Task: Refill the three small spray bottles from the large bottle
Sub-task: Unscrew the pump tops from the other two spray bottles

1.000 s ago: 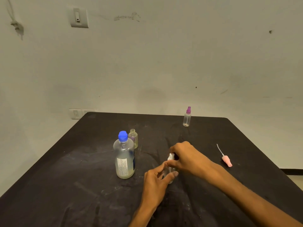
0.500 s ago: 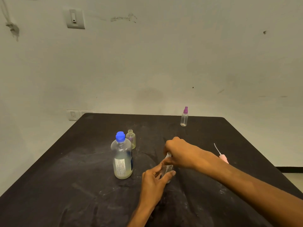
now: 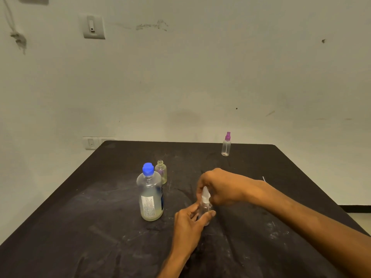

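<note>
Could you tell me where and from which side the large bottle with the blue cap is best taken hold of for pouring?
Probably round the labelled lower body of the large bottle, from its left, open side: it stands upright, the body is wide and straight there, the open small bottle crowds its far right, and both hands sit to its right.

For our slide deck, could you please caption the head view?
Left hand holds a small clear bottle while right hand grips its white spray top, beside the blue-capped large bottle.
</note>
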